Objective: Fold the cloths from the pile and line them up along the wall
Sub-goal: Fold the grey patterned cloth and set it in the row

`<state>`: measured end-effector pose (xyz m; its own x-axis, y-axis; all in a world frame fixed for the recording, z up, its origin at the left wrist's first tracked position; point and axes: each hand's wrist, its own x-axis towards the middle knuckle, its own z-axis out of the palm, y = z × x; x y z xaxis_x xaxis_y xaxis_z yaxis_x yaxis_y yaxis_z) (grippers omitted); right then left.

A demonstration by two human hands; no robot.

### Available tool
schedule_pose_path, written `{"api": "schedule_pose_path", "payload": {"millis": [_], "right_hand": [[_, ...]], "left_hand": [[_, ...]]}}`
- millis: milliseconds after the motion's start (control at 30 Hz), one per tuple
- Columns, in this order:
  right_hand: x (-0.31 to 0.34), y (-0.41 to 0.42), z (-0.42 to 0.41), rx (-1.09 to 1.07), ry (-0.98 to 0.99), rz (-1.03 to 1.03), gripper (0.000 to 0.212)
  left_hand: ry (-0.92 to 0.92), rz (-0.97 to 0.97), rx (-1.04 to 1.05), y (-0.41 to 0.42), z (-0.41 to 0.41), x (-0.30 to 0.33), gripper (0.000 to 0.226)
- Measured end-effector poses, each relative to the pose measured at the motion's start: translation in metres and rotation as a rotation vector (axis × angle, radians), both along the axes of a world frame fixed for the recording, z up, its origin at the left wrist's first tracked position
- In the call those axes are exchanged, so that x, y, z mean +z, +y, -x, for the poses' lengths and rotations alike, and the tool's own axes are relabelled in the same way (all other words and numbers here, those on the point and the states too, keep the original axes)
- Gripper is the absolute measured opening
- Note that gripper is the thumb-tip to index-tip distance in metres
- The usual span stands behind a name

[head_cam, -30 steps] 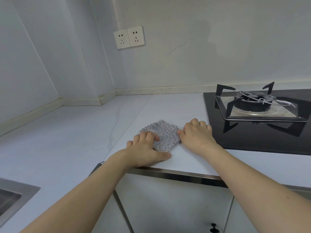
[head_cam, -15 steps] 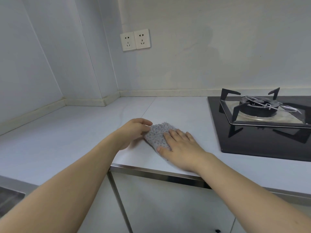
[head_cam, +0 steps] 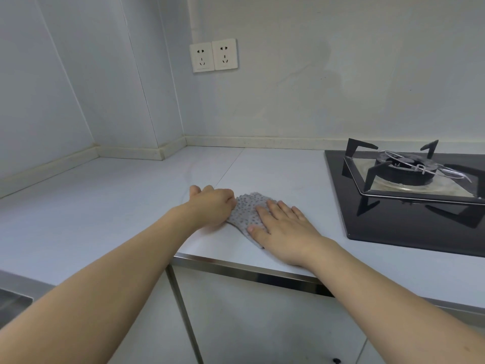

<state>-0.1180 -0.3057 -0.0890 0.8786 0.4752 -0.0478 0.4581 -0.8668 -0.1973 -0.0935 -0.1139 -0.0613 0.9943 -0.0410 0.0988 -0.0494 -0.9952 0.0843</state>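
Note:
One small grey cloth with dark dots [head_cam: 248,209] lies folded on the white counter [head_cam: 105,206], a little back from the front edge. My right hand [head_cam: 282,228] rests flat on its right half, fingers spread, pressing it down. My left hand [head_cam: 214,204] is at the cloth's left edge with its fingers curled against the fabric; whether they pinch it is hidden. No pile of other cloths is in view.
A black gas hob [head_cam: 409,195] with a burner and pan supports [head_cam: 404,169] lies right of the cloth. The back wall [head_cam: 315,88] carries a double socket [head_cam: 214,55]. A steel sink corner [head_cam: 13,298] shows at bottom left. Cabinet doors sit below the counter edge [head_cam: 236,267].
My right hand went from gripping the cloth's right edge to lying flat on top of it. My left hand shifted from on the cloth to its left edge. The cloth now looks narrower.

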Motion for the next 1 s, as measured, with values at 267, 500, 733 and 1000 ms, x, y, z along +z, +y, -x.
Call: {"api": "schedule_pose_path", "payload": {"millis": [267,500,733,1000], "right_hand": [[0.005,-0.003,0.002,0.006,0.049,0.008,0.090],[0.006,-0.028,0.000,-0.058,-0.061,-0.088,0.058],[0.000,-0.036,-0.002,-0.067,-0.008,-0.045,0.055],[0.000,-0.040,-0.005,-0.310,-0.249,-0.250,0.032]], "left_hand": [[-0.078,-0.252,0.014,-0.011,0.010,-0.010,0.030],[-0.353,0.127,-0.055,-0.038,0.022,-0.017,0.026],[-0.044,0.184,-0.081,-0.018,0.032,-0.026,0.013],[-0.248,0.138,-0.187,-0.044,0.059,-0.018,0.026]]}}
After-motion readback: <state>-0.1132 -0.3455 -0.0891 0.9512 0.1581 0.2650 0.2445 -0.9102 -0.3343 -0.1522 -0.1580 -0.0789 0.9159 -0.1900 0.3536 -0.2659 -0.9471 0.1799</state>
